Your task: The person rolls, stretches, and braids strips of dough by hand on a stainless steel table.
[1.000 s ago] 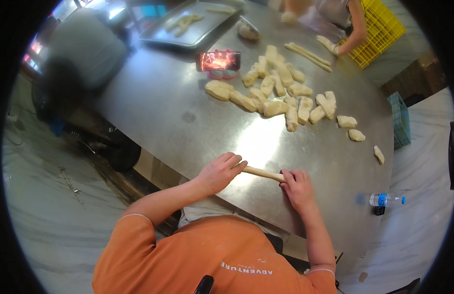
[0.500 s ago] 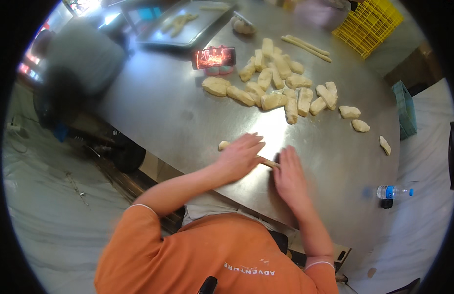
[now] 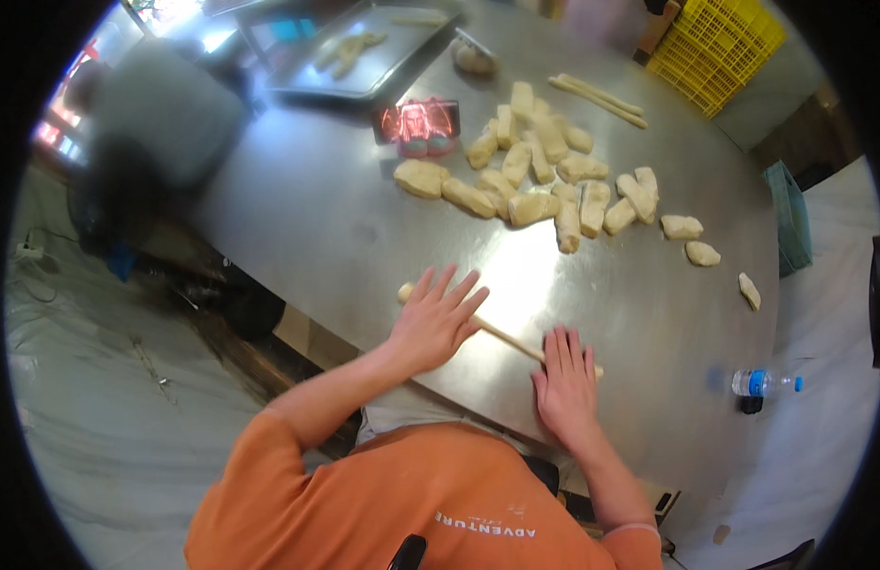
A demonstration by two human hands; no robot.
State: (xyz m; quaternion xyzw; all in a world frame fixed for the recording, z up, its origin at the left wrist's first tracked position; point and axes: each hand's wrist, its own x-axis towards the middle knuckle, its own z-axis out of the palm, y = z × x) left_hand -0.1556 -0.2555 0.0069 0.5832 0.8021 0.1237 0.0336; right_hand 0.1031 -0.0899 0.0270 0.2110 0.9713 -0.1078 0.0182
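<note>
A thin, pale cream rope of dough (image 3: 509,339) is lying slantwise on the near part of the smooth, silvery metal table (image 3: 297,209), running beneath both hands. The bare left hand (image 3: 426,325) is covering it near its rounded left end, fingers straight and spread apart; the bare right hand (image 3: 567,389) is lying flat over it near the other end, fingers straight and close to one another. Neither hand is pinching; the rope is showing between them and just past each (how hard the palms are pressing, I cannot tell).

It is looking light, soft and pliable, probably denting under a fingertip and thinning or tearing if pulled hard. For lifting, open fingers supporting it from below near both ends would be serving better than a pinch at the slim middle. Beyond, stubby pale cream dough pieces (image 3: 534,207) are lying loosely heaped, several touching.
</note>
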